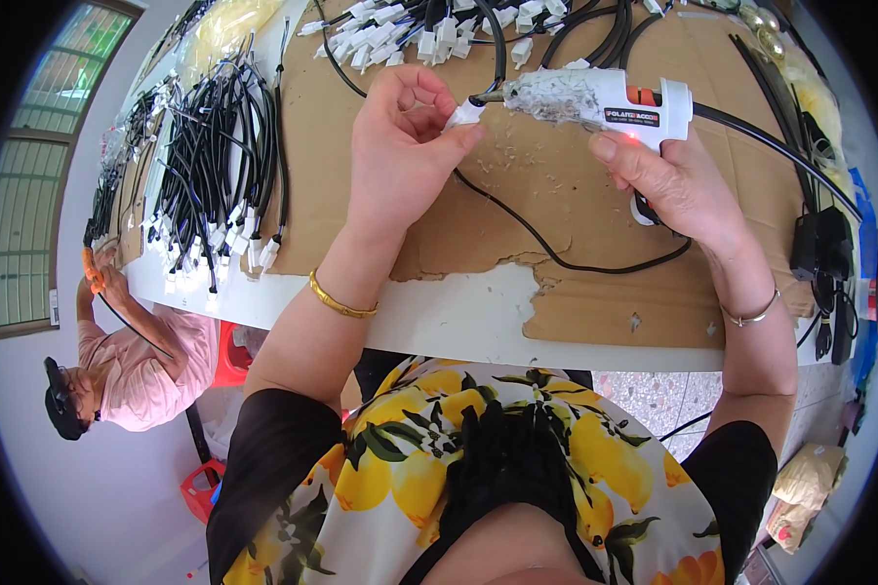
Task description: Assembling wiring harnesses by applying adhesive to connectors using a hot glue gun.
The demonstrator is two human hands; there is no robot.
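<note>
My left hand (410, 146) pinches a white plastic connector (466, 114) on the end of a black cable. In my right hand (668, 180) is a white hot glue gun (605, 100), its barrel crusted with dried glue. The gun's nozzle (493, 97) points left and meets the back of the connector, where the black cable goes in; whether glue is flowing is too small to tell. A red light glows on the gun near my thumb. A thick black cord (780, 146) runs from its rear to the right.
Brown cardboard (615, 302) with torn edges covers the white table (439, 312). A bundle of black cables (219, 156) with white connectors lies at left, and more connectors (390, 29) are piled at the far side. Black power adapters (819, 244) sit at right. A co-worker in pink (156, 370) is at left.
</note>
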